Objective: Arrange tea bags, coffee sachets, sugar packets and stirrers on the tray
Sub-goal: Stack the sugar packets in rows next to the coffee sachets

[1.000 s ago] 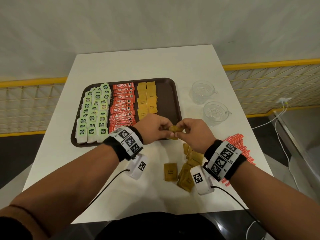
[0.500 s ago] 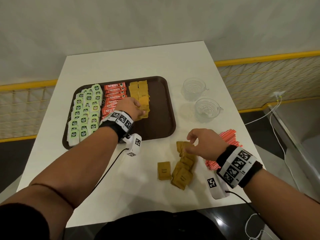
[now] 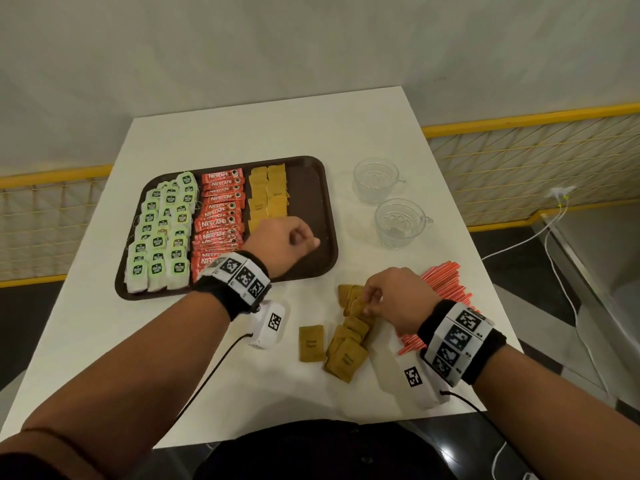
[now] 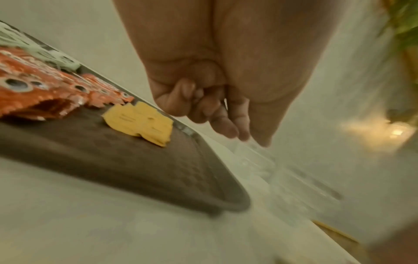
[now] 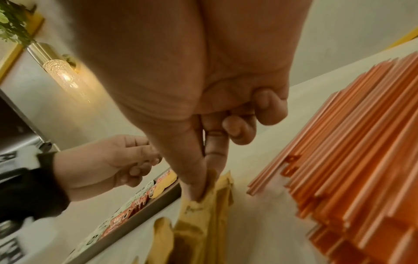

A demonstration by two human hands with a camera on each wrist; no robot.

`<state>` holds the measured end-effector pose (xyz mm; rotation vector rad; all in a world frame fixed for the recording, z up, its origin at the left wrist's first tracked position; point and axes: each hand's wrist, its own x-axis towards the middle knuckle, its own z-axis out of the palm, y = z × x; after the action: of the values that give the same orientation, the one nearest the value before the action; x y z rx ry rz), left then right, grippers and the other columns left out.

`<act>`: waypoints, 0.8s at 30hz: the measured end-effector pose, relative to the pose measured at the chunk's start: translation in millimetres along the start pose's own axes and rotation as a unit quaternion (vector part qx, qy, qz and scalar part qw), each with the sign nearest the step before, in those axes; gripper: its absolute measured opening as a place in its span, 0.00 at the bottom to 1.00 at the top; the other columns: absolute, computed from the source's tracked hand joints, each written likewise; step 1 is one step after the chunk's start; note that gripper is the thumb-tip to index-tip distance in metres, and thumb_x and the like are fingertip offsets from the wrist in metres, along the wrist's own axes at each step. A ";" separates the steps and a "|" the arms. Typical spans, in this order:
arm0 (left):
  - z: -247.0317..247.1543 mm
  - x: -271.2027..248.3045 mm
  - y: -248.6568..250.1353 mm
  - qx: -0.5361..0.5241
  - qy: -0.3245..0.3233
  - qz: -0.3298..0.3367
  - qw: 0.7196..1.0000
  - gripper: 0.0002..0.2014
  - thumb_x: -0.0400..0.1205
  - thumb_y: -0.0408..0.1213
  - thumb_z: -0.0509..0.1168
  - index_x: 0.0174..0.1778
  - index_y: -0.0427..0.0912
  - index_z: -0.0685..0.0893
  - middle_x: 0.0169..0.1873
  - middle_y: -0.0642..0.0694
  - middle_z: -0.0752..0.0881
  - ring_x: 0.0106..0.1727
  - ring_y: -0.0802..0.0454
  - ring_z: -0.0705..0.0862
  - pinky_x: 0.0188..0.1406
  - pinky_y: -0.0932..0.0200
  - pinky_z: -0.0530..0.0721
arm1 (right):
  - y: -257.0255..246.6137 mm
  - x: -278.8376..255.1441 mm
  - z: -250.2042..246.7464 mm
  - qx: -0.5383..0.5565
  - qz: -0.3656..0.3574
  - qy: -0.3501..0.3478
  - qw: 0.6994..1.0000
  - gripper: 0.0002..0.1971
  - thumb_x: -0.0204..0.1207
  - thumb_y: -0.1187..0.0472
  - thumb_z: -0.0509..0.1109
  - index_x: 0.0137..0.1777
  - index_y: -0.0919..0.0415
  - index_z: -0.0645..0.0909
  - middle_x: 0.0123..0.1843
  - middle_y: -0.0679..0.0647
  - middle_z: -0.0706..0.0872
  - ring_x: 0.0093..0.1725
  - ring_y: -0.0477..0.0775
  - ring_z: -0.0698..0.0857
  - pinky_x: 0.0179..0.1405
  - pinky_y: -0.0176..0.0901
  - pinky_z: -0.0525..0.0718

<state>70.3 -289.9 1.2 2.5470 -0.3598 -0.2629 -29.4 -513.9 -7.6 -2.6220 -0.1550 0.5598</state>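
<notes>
The brown tray (image 3: pixel 311 188) holds rows of green tea bags (image 3: pixel 161 233), red coffee sachets (image 3: pixel 218 220) and yellow-brown sugar packets (image 3: pixel 268 195). My left hand (image 3: pixel 304 239) hovers over the tray's bare right part with loosely curled fingers and holds nothing; the left wrist view shows it (image 4: pixel 221 121) empty too. On the table just below the tray lie loose sugar packets (image 3: pixel 346 351). At the pile's far end my right hand (image 3: pixel 369 301) pinches one sugar packet (image 5: pixel 217 187) between thumb and forefinger. Orange stirrers (image 3: pixel 446 282) lie in a heap right of that hand.
Two clear glass cups (image 3: pixel 375 180) (image 3: pixel 398 221) stand on the white table (image 3: pixel 242 133) right of the tray. One sugar packet (image 3: pixel 311 342) lies apart to the left of the pile. A yellow mesh railing (image 3: pixel 519 161) runs behind the table on both sides.
My left hand has left the sugar rows and drawn back to the right over the bare tray, empty. My right hand has closed its thumb and forefinger on a packet in the loose pile.
</notes>
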 end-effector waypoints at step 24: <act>13.9 -49.8 36.6 -0.059 -0.079 0.135 0.986 0.02 0.80 0.39 0.72 0.46 0.50 0.87 0.35 0.57 0.88 0.35 0.64 0.83 0.38 0.72 0.77 | 7.5 -3.6 -10.7 0.343 -0.098 0.053 0.933 0.17 0.73 0.59 0.78 0.43 0.62 0.70 0.30 0.56 0.73 0.29 0.54 0.73 0.30 0.46 0.75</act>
<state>12.4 -311.3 15.2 2.3347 -0.7217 -0.3712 -28.2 -525.6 -1.0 -1.9211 -0.1504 0.3213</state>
